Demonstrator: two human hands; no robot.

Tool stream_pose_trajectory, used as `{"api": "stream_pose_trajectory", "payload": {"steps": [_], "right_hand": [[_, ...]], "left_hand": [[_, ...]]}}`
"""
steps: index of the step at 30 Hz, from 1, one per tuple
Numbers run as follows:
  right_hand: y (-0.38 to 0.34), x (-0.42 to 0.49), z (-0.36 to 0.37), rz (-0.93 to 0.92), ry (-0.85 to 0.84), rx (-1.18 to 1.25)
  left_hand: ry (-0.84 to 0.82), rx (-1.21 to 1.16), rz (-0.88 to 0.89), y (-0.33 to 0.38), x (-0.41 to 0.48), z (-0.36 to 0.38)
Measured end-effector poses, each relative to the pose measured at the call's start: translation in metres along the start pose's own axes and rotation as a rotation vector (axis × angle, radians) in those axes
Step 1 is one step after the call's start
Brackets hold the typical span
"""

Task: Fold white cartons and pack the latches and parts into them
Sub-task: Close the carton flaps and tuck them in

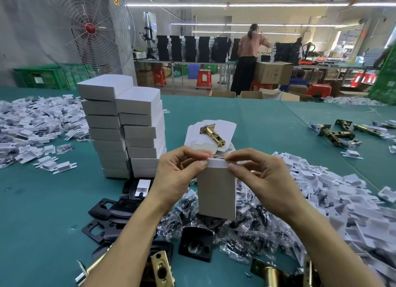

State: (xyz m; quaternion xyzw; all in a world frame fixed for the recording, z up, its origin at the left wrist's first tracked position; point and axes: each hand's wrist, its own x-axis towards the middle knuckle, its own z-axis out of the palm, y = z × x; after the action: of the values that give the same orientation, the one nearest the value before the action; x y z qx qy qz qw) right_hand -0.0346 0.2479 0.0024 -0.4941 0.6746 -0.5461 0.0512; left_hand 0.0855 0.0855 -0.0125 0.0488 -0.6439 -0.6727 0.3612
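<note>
Carton point(216, 194) stands upright, top edge pinched by left hand point(177, 175) and right hand point(263, 179), bagged parts point(246, 229) crowding its base.

Views: one, head-worn, wide-angle.
Facing: forward and down over the teal-green matted worktable point(267, 126).
Nearness: close; left hand point(177, 177), right hand point(267, 179) and white cardboard carton point(216, 194) fill lower centre.
Far field: long background workbench point(192, 61) in upper third.

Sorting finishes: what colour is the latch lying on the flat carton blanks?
Shiny gold brass: the latch lies on the flat carton blanks, clearest in the head view.
</note>
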Motion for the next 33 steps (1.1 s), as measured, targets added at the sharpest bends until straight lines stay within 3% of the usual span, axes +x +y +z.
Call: {"api": "stream_pose_trajectory", "payload": {"steps": [7, 14, 21, 26, 33], "right_hand": [[-0.0019, -0.0003, 0.0032, -0.007, 0.033, -0.031], [-0.0031, -0.0007, 0.0064, -0.002, 0.065, -0.058], [-0.0046, 0.0002, 0.0083, -0.129, 0.035, -0.165], [-0.0038, -0.0008, 0.0082, -0.098, -0.028, -0.123], [0.0018, -0.0045, 0.0078, 0.103, -0.183, -0.013]], "left_hand": [[-0.026, -0.033, -0.079, -0.0011, 0.0014, -0.0023], [-0.069, 0.035, -0.034, -0.0068, -0.0008, -0.0032], [-0.04, 0.033, -0.017, -0.0084, -0.0008, -0.0053], [-0.087, 0.08, -0.038, -0.0095, 0.0002, -0.005], [-0.059, 0.099, -0.111, -0.0095, 0.0017, -0.0015]]}}
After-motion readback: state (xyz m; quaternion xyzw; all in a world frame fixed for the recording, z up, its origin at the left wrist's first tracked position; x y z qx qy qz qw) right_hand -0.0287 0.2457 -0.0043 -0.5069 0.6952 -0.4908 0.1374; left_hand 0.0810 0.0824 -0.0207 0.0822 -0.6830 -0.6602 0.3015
